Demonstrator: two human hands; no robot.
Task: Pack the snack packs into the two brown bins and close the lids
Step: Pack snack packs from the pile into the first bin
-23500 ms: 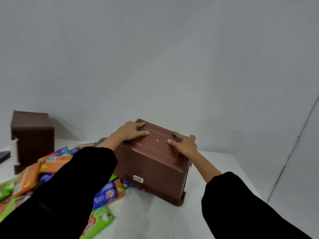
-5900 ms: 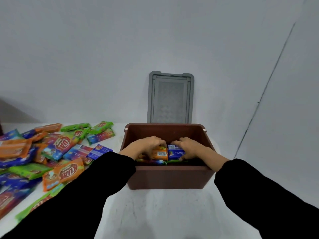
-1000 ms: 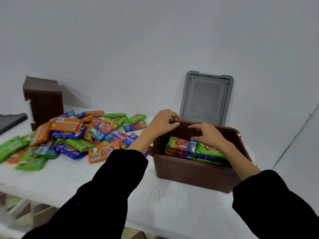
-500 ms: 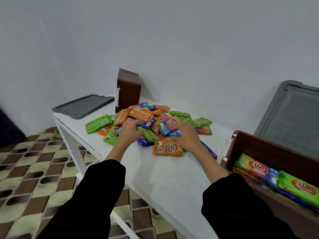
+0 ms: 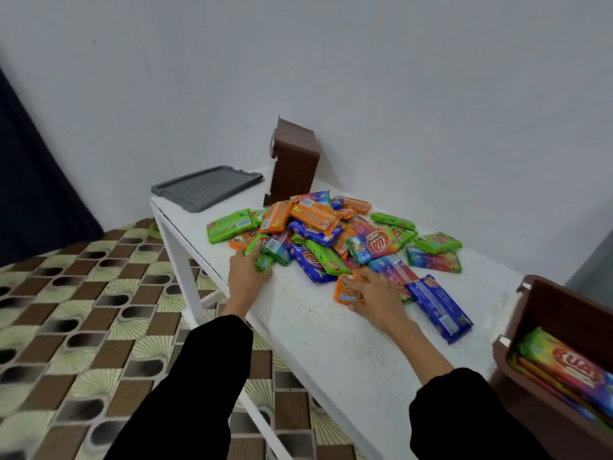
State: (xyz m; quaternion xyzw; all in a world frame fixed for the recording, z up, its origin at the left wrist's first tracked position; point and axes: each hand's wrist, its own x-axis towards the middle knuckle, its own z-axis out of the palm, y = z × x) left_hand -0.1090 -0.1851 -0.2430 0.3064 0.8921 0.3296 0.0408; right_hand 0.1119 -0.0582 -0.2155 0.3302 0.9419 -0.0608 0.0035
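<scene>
Head camera looks down on a white table (image 5: 325, 346) where the pile of snack packs (image 5: 331, 234) lies. The green, orange and blue packs overlap too much for an exact count, but there are well over a dozen.

Two brown bins show. The far bin (image 5: 293, 164) stands tipped on its side behind the pile, against the wall, and its inside is hidden. The near bin (image 5: 560, 323), right of the pile, is cut off by the frame edge. It holds stacked packs with a multicoloured pack (image 5: 570, 370) on top, and how many lie beneath is hard to make out.

One grey lid (image 5: 205, 185) lies flat to the left of the pile, beyond it. A long blue pack (image 5: 438, 307) lies just off the pile's right side.

Both hands are at the pile's near edge. The left hand (image 5: 247, 273) has its fingers curled round a green pack (image 5: 262, 258). The right hand (image 5: 374, 293) lies over an orange pack (image 5: 346, 292), and I cannot tell whether it grips or only presses.
</scene>
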